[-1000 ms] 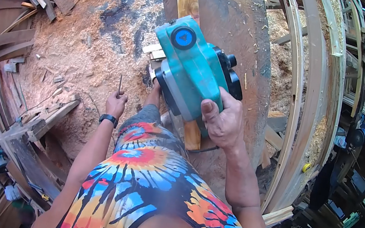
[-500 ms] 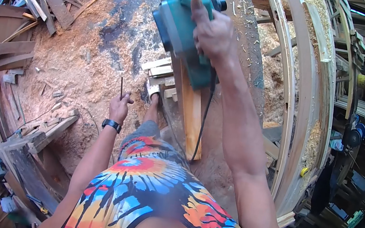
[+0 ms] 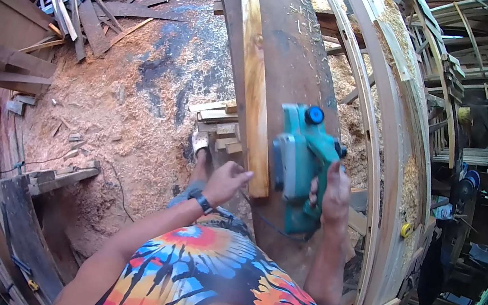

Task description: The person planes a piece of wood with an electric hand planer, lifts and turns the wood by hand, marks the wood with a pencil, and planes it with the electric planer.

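Note:
My right hand (image 3: 335, 198) is wrapped around the rear handle of a teal electric planer (image 3: 305, 157). The planer is over the dark workbench (image 3: 299, 77), to the right of a long, narrow wooden board (image 3: 256, 102) and apart from it. My left hand (image 3: 227, 183), with a dark watch on the wrist, is beside the near end of the board. Its fingers reach toward the board's left edge; whether they touch it I cannot tell. No held thing shows in the left hand.
Short wood offcuts (image 3: 220, 119) are stacked left of the bench. Sawdust (image 3: 135, 101) covers the floor, with a scrap pile (image 3: 88, 1) at the far left. Long curved timbers (image 3: 388, 112) run along the right. A yellow tape measure (image 3: 405, 230) lies there.
The planer has come off the board, moving back toward me and right, in my right hand. My left hand has moved up and right to the board's near end; the thin dark stick seen by it is gone from view.

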A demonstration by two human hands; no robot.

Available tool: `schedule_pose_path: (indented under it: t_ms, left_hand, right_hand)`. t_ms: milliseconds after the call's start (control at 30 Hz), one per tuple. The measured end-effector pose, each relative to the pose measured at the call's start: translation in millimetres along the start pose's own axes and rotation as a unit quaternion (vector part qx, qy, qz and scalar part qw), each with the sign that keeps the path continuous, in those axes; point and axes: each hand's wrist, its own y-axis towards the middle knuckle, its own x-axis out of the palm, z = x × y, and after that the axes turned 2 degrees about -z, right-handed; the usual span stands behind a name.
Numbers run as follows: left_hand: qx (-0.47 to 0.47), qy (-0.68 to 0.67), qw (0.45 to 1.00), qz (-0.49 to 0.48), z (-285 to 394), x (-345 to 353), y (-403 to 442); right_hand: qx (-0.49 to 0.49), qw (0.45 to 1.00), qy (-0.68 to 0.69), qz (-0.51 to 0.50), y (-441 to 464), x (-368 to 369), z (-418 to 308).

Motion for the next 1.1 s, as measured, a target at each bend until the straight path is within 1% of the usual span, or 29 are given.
schedule_pose_path:
  t_ms: [33,67,100,200,300,333,433,467,567,633,700,767,833,867,900,967,1100]
  left_hand:
    - [0.015,0.114,0.993,0.015,-14,10,-2]
    - [-0.011,0.182,0.983,0.016,4,19,-13]
    - [-0.039,0.249,0.968,0.019,24,26,-22]
    - [0.005,0.294,0.955,0.046,18,34,-24]
    - [0.014,0.221,0.974,0.054,33,33,-32]
    - [0.0,0.156,0.987,0.047,40,33,-40]
    - [0.04,-0.024,0.999,-0.004,28,34,-36]
    - [0.001,-0.026,1.0,0.001,74,37,-63]
    - [0.085,-0.15,0.984,-0.047,138,36,-98]
    - [0.164,-0.228,0.956,-0.082,187,33,-120]
    - [0.259,-0.218,0.939,-0.065,227,32,-128]
    - [0.315,-0.216,0.924,-0.025,255,29,-128]
    - [0.343,-0.195,0.915,-0.08,271,18,-124]
    - [0.356,-0.182,0.916,-0.039,282,24,-128]
    - [0.358,-0.181,0.915,-0.047,287,23,-127]
    - [0.368,-0.207,0.906,-0.028,293,27,-122]
    - [0.37,-0.205,0.906,-0.032,301,30,-123]
  right_hand:
    - [0.005,1.0,0.012,0.01,-22,-12,15]
    - [0.01,1.0,0.022,0.019,-43,-24,29]
    - [0.015,0.999,0.005,0.036,-63,-34,43]
    - [0.03,0.996,-0.034,0.073,-108,-58,76]
    - [0.047,0.994,-0.039,0.091,-143,-75,102]
    - [0.045,0.994,-0.038,0.095,-149,-80,111]
    - [0.051,0.992,-0.045,0.102,-155,-85,130]
    - [0.056,0.992,-0.043,0.104,-156,-82,128]
    - [0.064,0.991,-0.05,0.104,-159,-77,116]
    - [0.06,0.992,-0.052,0.096,-160,-76,116]
    - [0.046,0.995,-0.048,0.079,-159,-80,117]
    - [0.047,0.995,-0.045,0.075,-159,-82,119]
    - [0.05,0.995,-0.045,0.07,-158,-84,119]
    - [0.053,0.995,-0.046,0.067,-159,-84,117]
    - [0.058,0.995,-0.046,0.065,-161,-85,115]
    - [0.052,0.995,-0.049,0.064,-163,-85,112]
    - [0.045,0.996,-0.045,0.062,-161,-87,119]
